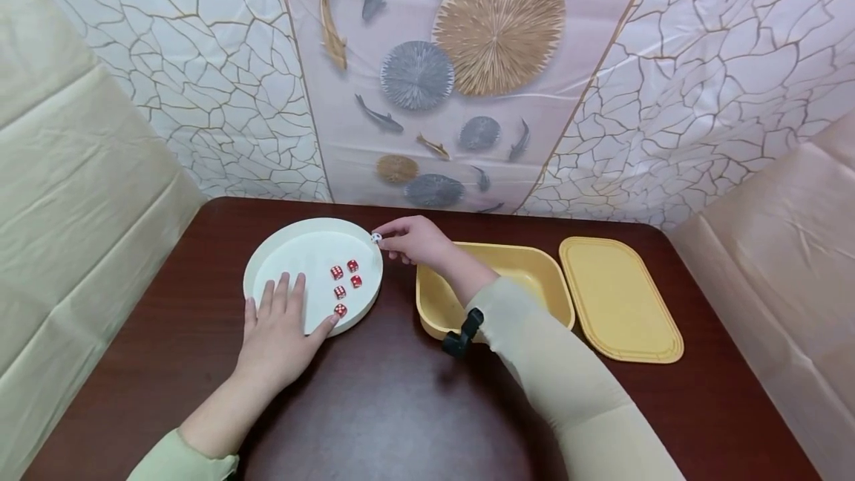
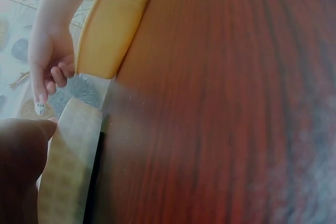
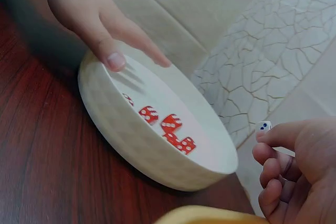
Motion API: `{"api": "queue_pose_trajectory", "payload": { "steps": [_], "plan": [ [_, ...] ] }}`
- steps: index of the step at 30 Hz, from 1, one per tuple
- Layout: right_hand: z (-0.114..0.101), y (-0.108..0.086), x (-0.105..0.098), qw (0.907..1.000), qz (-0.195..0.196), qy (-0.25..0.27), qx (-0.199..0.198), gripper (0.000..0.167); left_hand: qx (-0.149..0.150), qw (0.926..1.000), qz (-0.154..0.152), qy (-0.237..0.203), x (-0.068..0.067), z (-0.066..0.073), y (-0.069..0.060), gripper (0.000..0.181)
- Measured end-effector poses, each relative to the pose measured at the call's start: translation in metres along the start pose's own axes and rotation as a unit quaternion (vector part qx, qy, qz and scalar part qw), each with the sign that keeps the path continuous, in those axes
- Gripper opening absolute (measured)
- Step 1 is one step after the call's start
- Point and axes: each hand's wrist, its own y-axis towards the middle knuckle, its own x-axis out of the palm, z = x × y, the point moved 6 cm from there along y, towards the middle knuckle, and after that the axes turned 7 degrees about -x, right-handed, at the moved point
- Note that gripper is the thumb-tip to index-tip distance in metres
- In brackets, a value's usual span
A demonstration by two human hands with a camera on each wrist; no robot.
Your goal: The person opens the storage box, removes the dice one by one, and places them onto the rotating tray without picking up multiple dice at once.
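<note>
Between thumb and forefinger my right hand [image 1: 415, 241] pinches a small white die [image 3: 263, 127] with dark pips, held above the right rim of a round white tray [image 1: 314, 227]. Several red dice [image 1: 340, 292] with white pips lie on the tray's right half. My left hand [image 1: 279, 336] rests at the tray's near left edge, fingers spread and straight over its inside, the thumb on the near rim close to one red die. In the right wrist view the left thumb [image 3: 115, 61] touches the rim. The left wrist view shows the white die [image 2: 40, 108] at the right fingertips.
A yellow rectangular container [image 1: 434, 312] stands right of the tray, under my right forearm. Beside it on the right lies a flat yellow lid [image 1: 621, 299]. All are on a dark reddish-brown wooden table [image 1: 374, 399], with a patterned cloth [image 1: 427, 132] behind.
</note>
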Motion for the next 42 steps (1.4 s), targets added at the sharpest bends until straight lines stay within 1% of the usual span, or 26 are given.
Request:
{"api": "queue_pose_trajectory", "payload": {
  "steps": [5, 8, 11, 14, 16, 21, 24, 30, 32, 34, 37, 42],
  "plan": [
    [-0.004, 0.011, 0.017, 0.9995, -0.007, -0.031, 0.009, 0.024, -0.001, 1.0, 0.0, 0.002, 0.0, -0.001, 0.001, 0.094],
    [-0.004, 0.018, 0.027, 0.9978, -0.013, -0.064, 0.011, 0.023, -0.002, 1.0, -0.001, 0.001, 0.0, -0.002, 0.001, 0.094],
    [-0.002, 0.026, 0.035, 0.9935, -0.016, -0.113, 0.01, 0.023, -0.003, 1.0, -0.001, 0.0, 0.001, -0.001, 0.001, 0.094],
    [0.001, 0.033, 0.04, 0.9863, -0.015, -0.164, 0.012, 0.023, 0.0, 1.0, 0.001, -0.001, 0.003, 0.001, 0.001, 0.094],
    [0.001, 0.037, 0.043, 0.9786, -0.012, -0.205, 0.011, 0.023, 0.001, 1.0, 0.003, 0.0, 0.003, 0.002, 0.001, 0.093],
    [-0.001, 0.042, 0.047, 0.9553, -0.008, -0.295, 0.019, 0.023, 0.001, 1.0, 0.008, 0.002, 0.003, 0.003, 0.001, 0.093],
    [-0.002, 0.045, 0.05, 0.943, -0.016, -0.331, 0.027, 0.024, 0.0, 1.0, 0.008, 0.002, 0.002, 0.002, 0.001, 0.092],
    [-0.004, 0.048, 0.057, 0.9108, -0.045, -0.409, 0.034, 0.028, -0.001, 0.9999, 0.013, 0.004, 0.001, 0.001, 0.0, 0.092],
    [-0.004, 0.049, 0.058, 0.9023, -0.053, -0.426, 0.036, 0.031, -0.001, 0.9999, 0.013, 0.003, 0.0, 0.002, 0.0, 0.092],
    [-0.005, 0.049, 0.06, 0.8963, -0.057, -0.438, 0.037, 0.033, -0.001, 0.9999, 0.012, 0.0, 0.001, 0.002, 0.0, 0.092],
    [-0.006, 0.048, 0.06, 0.8939, -0.056, -0.443, 0.036, 0.033, -0.001, 0.9999, 0.011, 0.001, 0.0, 0.002, 0.0, 0.092],
    [-0.008, 0.046, 0.058, 0.9037, -0.041, -0.425, 0.031, 0.03, 0.0, 0.9999, 0.012, 0.004, -0.001, 0.002, 0.0, 0.092]
  ]
}}
